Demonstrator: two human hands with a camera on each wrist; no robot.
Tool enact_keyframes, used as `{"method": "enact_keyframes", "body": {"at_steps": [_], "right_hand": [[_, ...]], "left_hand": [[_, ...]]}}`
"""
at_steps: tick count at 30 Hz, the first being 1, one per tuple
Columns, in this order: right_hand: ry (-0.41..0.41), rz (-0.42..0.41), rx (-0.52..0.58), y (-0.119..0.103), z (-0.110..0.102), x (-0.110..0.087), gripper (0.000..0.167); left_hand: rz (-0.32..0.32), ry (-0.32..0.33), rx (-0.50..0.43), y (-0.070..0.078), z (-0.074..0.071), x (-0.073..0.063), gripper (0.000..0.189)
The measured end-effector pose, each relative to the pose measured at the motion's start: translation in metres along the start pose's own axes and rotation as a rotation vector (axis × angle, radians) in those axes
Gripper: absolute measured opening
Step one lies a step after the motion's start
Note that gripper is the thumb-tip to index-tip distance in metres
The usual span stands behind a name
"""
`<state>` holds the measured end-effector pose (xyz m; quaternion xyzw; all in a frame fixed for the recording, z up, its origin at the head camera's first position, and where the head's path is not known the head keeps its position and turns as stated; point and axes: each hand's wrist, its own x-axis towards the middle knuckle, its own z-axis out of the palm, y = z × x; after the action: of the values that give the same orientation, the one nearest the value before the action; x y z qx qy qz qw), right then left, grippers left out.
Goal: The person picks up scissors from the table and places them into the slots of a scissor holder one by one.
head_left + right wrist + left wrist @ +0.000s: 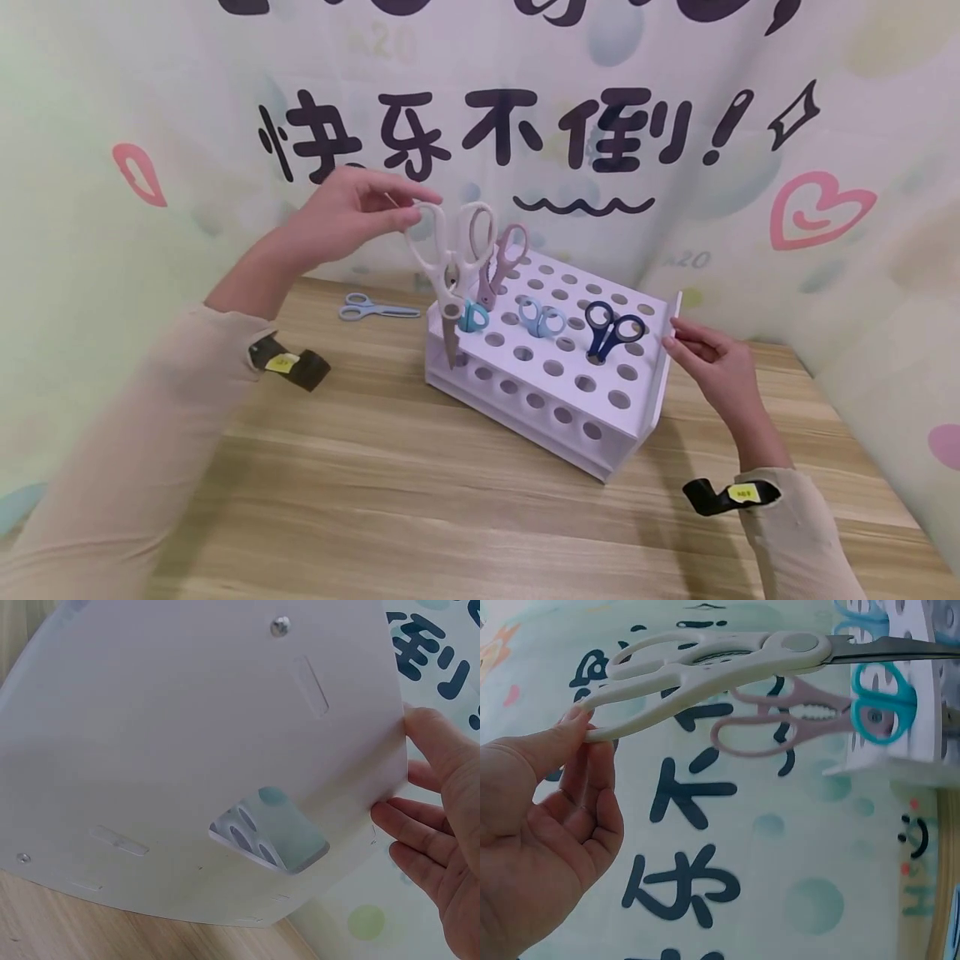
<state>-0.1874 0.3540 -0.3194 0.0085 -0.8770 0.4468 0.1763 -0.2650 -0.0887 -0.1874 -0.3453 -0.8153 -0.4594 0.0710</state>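
My left hand (352, 212) pinches one handle loop of a pair of white-handled kitchen scissors (452, 305) between thumb and fingers. The metal blades point down and overlap the near left corner of a white rack (573, 362) with rows of round holes. With thumb and fingers, my right hand (712, 371) grips the edge of the rack's right side panel (187, 735). Handles up, several scissors stand in the holes: mauve scissors (487, 293), teal scissors (907, 712), light blue scissors (538, 327) and navy scissors (600, 354).
Another light blue pair of scissors (367, 310) lies on the wooden table (375, 500), left of the rack. Behind it all hangs a printed cloth (480, 50) with large dark characters. Each wrist wears a black strap (742, 494).
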Motion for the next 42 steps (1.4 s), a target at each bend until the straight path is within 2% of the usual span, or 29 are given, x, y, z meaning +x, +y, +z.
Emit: {"method": "enact_keyframes", "body": {"at_steps": [5, 8, 16, 21, 27, 34, 42], "right_hand": [[-0.001, 0.001, -0.006, 0.001, 0.000, 0.000, 0.050], [0.001, 0.004, -0.004, 0.001, 0.000, 0.000, 0.050], [0.012, -0.028, 0.036, 0.005, 0.000, 0.003, 0.047], [0.023, -0.057, 0.055, 0.007, 0.000, 0.003, 0.045], [0.021, -0.058, 0.044, 0.007, 0.000, 0.003, 0.045], [0.020, -0.060, 0.063, 0.007, 0.000, 0.003, 0.045], [0.025, -0.050, 0.078, 0.005, 0.000, 0.002, 0.045]], "left_hand": [[-0.013, 0.038, -0.138, 0.002, 0.015, 0.011, 0.026], [-0.019, 0.059, -0.185, 0.002, 0.023, 0.018, 0.026], [0.021, 0.101, -0.308, 0.008, 0.041, 0.035, 0.025], [0.024, 0.091, -0.320, 0.010, 0.052, 0.043, 0.026], [0.052, 0.065, -0.261, 0.008, 0.064, 0.048, 0.025], [0.015, 0.022, -0.224, 0.003, 0.075, 0.049, 0.023], [0.012, -0.020, -0.216, -0.001, 0.082, 0.045, 0.023]]}}
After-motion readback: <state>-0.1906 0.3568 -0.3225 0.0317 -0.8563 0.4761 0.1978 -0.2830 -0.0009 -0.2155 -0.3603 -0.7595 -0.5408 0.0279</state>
